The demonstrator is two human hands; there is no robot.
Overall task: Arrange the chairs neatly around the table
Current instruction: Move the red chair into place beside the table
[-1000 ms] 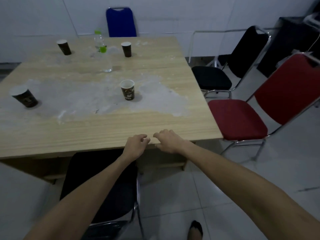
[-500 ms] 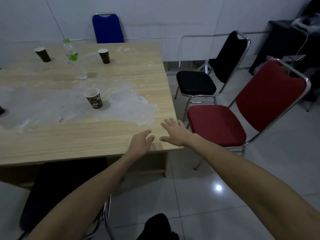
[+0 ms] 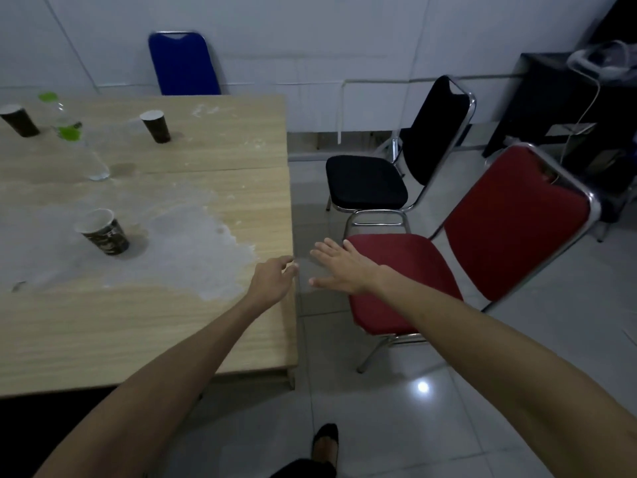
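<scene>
A wooden table (image 3: 193, 326) fills the left half. A red chair (image 3: 510, 236) with a chrome frame stands off its right side, turned at an angle. Behind it a black chair (image 3: 365, 181) stands further from the table. A blue chair (image 3: 182, 63) sits at the far side against the wall. My left hand (image 3: 272, 281) hovers over the table's right edge, fingers loosely apart, holding nothing. My right hand (image 3: 341, 267) is spread flat with its fingers apart, over the gap beside the red chair's seat front.
Paper cups (image 3: 103, 232) (image 3: 155, 125) (image 3: 19, 120) and a clear bottle with a green cap (image 3: 69, 132) stand on the table, which has a pale stain. A dark cabinet (image 3: 565, 108) stands at the right wall. My shoe (image 3: 325, 439) shows on the tiled floor.
I have turned and moved right, away from the black chair at the table's near side. Both hands left the near edge and opened; the right one now reaches the red chair's seat.
</scene>
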